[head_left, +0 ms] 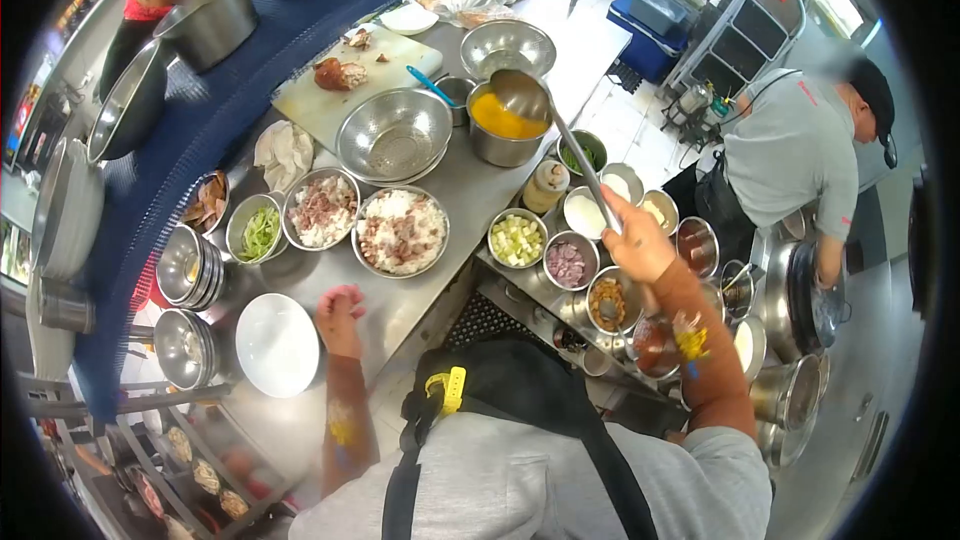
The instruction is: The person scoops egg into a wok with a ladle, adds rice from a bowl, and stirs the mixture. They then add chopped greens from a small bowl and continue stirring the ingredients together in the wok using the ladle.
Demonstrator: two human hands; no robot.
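Note:
My right hand [640, 242] is closed round the long handle of a ladle [522, 96]. The ladle's bowl is tilted at the rim of a steel pot [506, 152] of yellow liquid [497, 118]. Loosely curled and holding nothing, my left hand [342, 320] hovers at the counter's front edge. A white bowl [278, 345] stands just left of it. Beyond that hand are two steel bowls of white rice with chopped meat, one nearer [402, 230] and one to its left [321, 210].
A steel colander [395, 135] and a cutting board [300, 105] with a meat piece [340, 75] lie farther back. Bowls of diced green vegetable [517, 240] and chopped onion [570, 265] line the right side. A co-worker [790, 140] bends over pots at right. Stacked bowls [185, 345] stand left.

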